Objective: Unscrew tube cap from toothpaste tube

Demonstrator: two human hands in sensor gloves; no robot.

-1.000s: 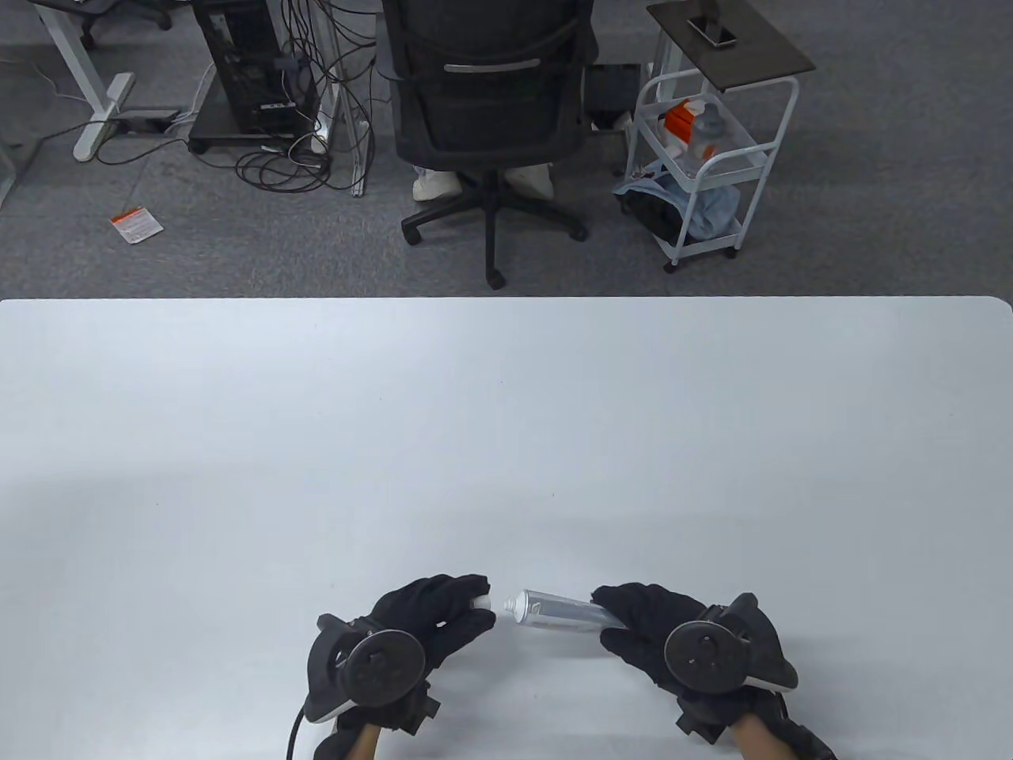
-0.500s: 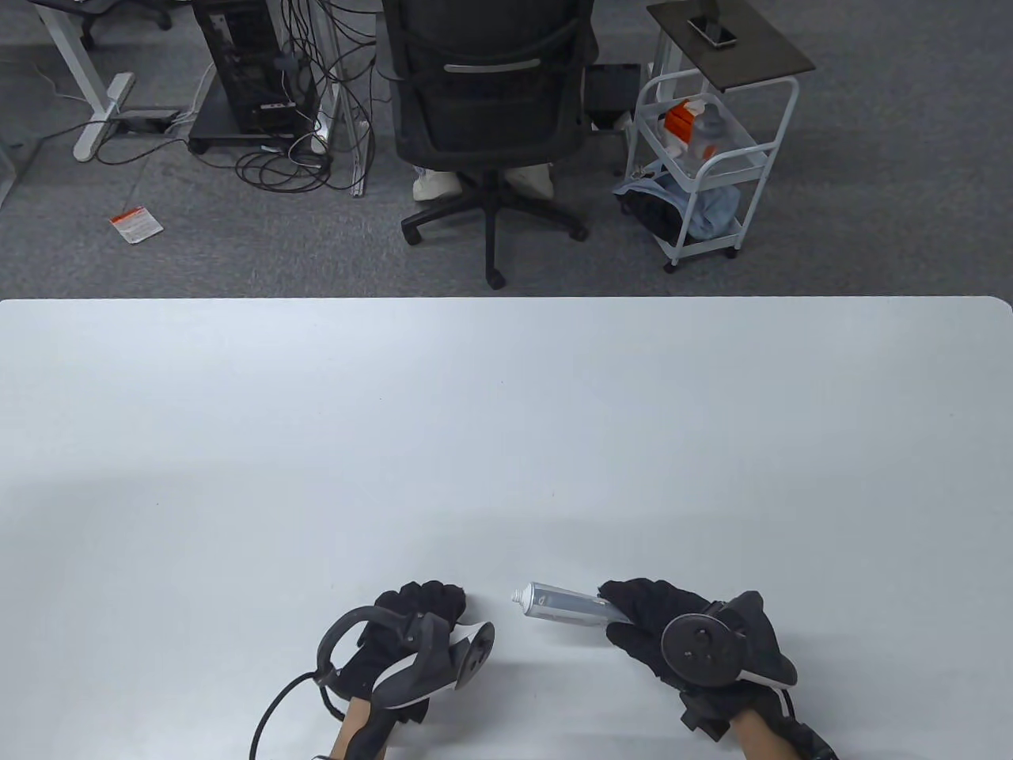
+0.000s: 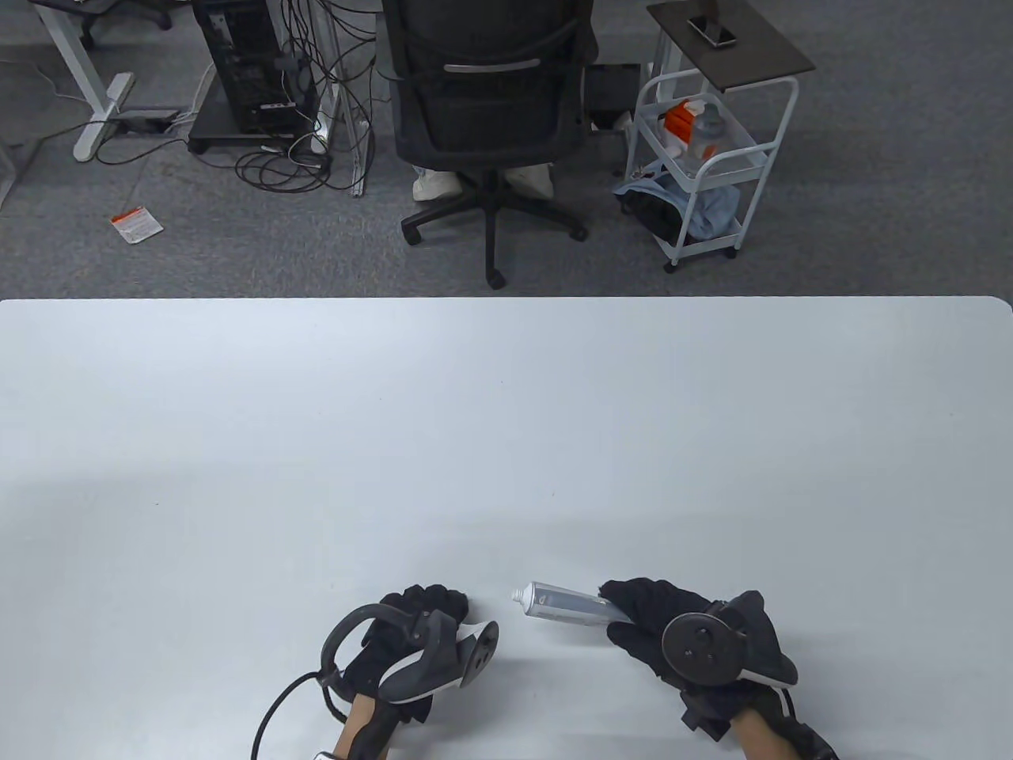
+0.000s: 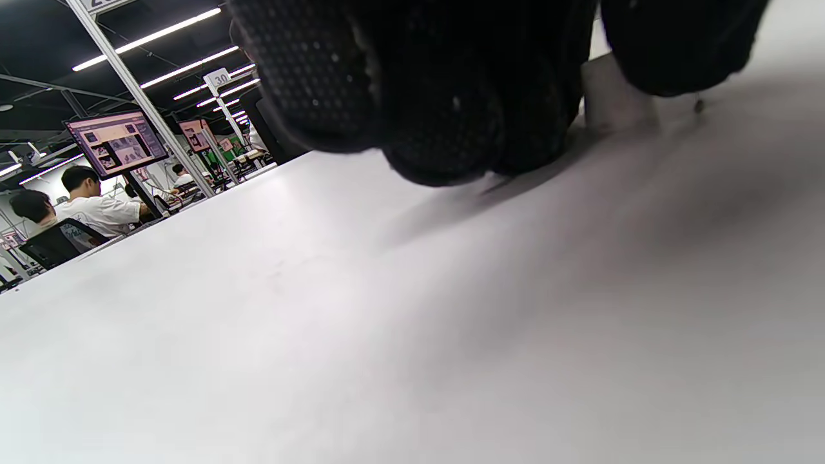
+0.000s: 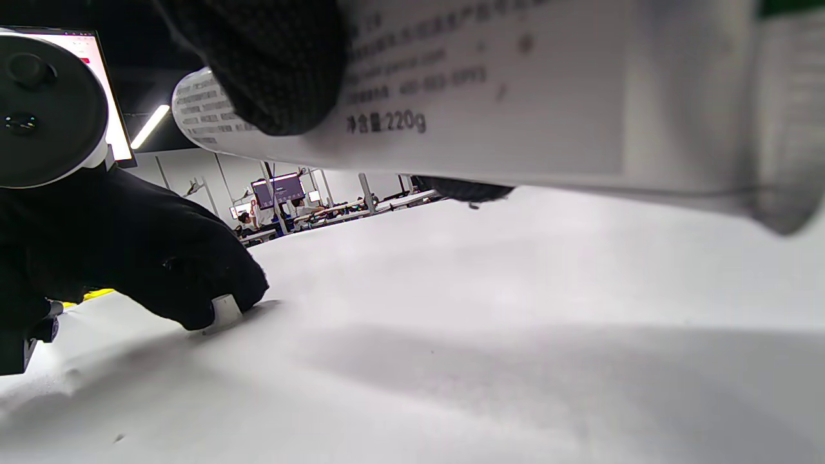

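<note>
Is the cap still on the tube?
No, the tube in the right hand shows a bare nozzle, and the cap sits on the table under the left hand.

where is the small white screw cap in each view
Table view: not visible; hidden under the gloved left hand, low and left of centre.
Left wrist view: small white screw cap at upper right, standing on the white table between the fingers.
Right wrist view: lower left, under the fingertips.
Shared landmark: the left hand's black glove.
</note>
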